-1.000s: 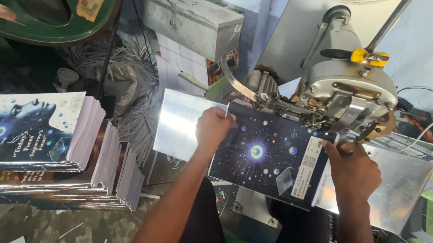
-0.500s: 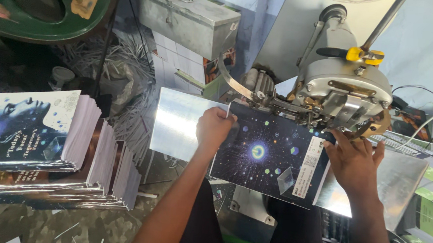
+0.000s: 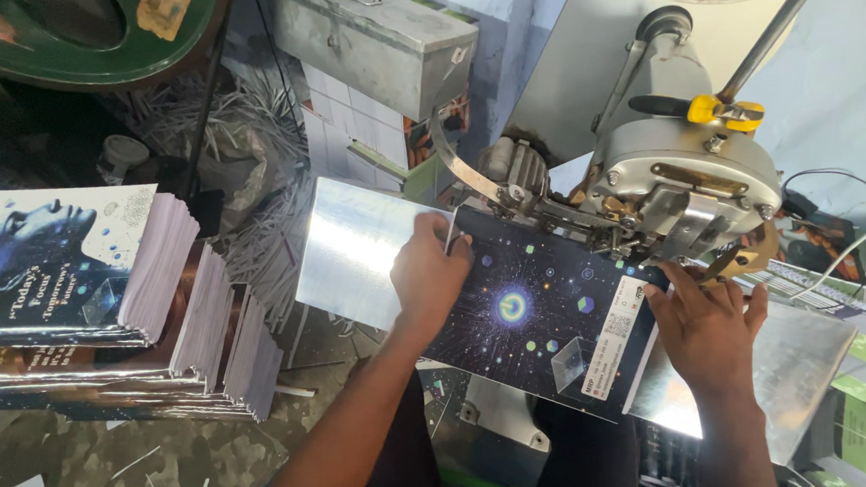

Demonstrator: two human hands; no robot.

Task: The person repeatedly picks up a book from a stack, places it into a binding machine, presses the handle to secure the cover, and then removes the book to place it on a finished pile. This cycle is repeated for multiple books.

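Since half a second ago, little has shifted: the right hand (image 3: pixel 710 329) has slid slightly down the book's right edge, while the left hand (image 3: pixel 429 273) stays planted near the top left corner.

Both hands press a thin dark-blue paperback booklet with a glowing starburst cover (image 3: pixel 538 325) flat on the shiny sheet-metal work table (image 3: pixel 353 249), its upper edge pushed under the head of the grey metal stitching machine (image 3: pixel 682 184). The left hand lies palm down with fingers curled over the booklet's top edge, gripping it; the right hand rests with fingers spread on the white strip at the booklet's right side, pressing rather than clasping.

Where the machine meets the booklet's edge is hidden behind brackets and the curved metal band, so the contact point cannot be made out. A yellow clip (image 3: pixel 727 112) sits on the machine's rod, whose top is cut off by the frame. At left, a stack of matching booklets (image 3: pixel 79 292) runs out of view. A grey metal box (image 3: pixel 376 34) stands behind.
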